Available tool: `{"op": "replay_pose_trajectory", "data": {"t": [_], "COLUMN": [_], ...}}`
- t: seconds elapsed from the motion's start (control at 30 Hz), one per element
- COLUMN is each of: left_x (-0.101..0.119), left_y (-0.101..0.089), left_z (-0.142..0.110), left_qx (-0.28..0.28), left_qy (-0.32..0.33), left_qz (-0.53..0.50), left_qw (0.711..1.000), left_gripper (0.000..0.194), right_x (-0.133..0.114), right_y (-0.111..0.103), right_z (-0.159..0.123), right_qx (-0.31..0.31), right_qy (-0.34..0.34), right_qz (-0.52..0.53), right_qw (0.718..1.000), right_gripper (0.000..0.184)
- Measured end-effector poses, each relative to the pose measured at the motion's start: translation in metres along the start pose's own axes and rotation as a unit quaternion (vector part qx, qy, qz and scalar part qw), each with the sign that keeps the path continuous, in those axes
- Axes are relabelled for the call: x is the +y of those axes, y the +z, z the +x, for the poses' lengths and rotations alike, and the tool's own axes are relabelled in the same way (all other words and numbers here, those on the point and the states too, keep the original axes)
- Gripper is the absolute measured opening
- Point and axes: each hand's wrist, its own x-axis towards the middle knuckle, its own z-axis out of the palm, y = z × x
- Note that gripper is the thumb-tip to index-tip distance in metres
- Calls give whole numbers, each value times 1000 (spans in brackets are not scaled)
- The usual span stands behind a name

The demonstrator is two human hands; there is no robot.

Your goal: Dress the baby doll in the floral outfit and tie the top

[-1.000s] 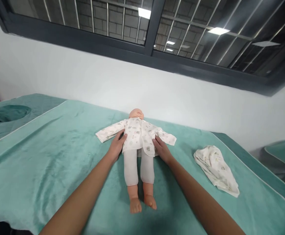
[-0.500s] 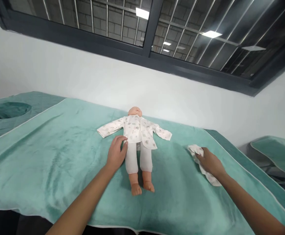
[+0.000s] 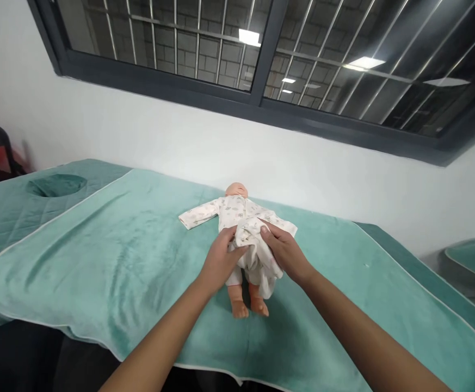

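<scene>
At frame centre, the left hand (image 3: 220, 260) and right hand (image 3: 287, 251) both grip a crumpled white printed cloth (image 3: 257, 251) over the plastic baby doll (image 3: 239, 228) lying on the teal velvety cover (image 3: 110, 261).

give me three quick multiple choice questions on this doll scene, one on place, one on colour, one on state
1. Where does the baby doll in the white printed top lie?
A. on the floor
B. on the towel-covered bed
C. on a chair

2. What colour is the plush towel under the doll?
A. teal green
B. red
C. yellow

3. What are the left hand and right hand doing?
A. resting apart on the bed
B. both holding the small white printed garment over the doll's legs
C. lifting the doll by its head

Answers
1. B, the doll lies on its back on the bed, head toward the wall.
2. A, the towel is teal green.
3. B, fingers of both hands grip the garment at the doll's waist.
</scene>
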Motion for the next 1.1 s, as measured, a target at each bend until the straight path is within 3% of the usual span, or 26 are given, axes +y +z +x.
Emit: {"op": "replay_pose_trajectory", "data": {"t": [0.13, 0.3, 0.4, 0.53, 0.67, 0.8, 0.97, 1.1], "left_x": [12, 43, 55, 52, 41, 36, 27, 13], "left_y": [-19, -42, -52, -62, -78, -89, -76, -59], "left_z": [-1, 1, 3, 4, 6, 7, -2, -14], "left_qx": [52, 224, 253, 262, 188, 21, -170, -224], "left_qy": [-26, 22, 36, 61, 34, -61, -122, -148], "left_qz": [5, 23, 39, 92, 207, 256, 284, 355], "left_qw": [998, 974, 966, 959, 960, 965, 936, 895], "left_gripper": [12, 8, 7, 12, 20, 32, 51, 48], "right_x": [-1, -14, -24, -29, -23, -12, -4, -4], "right_y": [3, -11, -19, -29, -45, -59, -58, -58], "right_z": [4, -2, -9, -15, -19, -25, -35, -38], "right_qx": [46, 130, 142, 197, 275, 296, 202, 159], "right_qy": [-52, -83, -63, -40, -7, 21, 61, 67], "right_qz": [-104, -216, -249, -251, -222, -166, -150, -170], "right_qw": [992, 964, 956, 947, 935, 940, 966, 970], "right_gripper": [40, 31, 28, 29, 30, 35, 36, 34]}}
